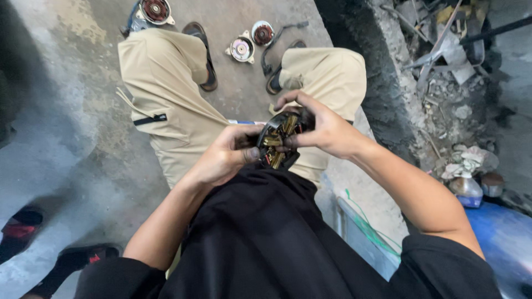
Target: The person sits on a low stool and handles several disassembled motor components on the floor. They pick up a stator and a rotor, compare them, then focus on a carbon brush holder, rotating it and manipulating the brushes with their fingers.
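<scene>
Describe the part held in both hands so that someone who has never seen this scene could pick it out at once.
Start from the seated person's tan trousers on the concrete floor. Above the lap, the left hand and right hand meet around a round black part. Unlike the pale, red-centred motor pieces lying on the floor by the sandals, it is dark and studded with brass-coloured contacts.

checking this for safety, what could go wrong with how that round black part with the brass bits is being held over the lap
1. The round black part is held in the air between left hand and right hand with no support under it; a slip could drop it onto the concrete floor.
2. Fingertips sit close to its brass pieces, so a pinch or scrape seems possible.
3. Motor parts lie loose by the sandals and could be kicked.
</scene>
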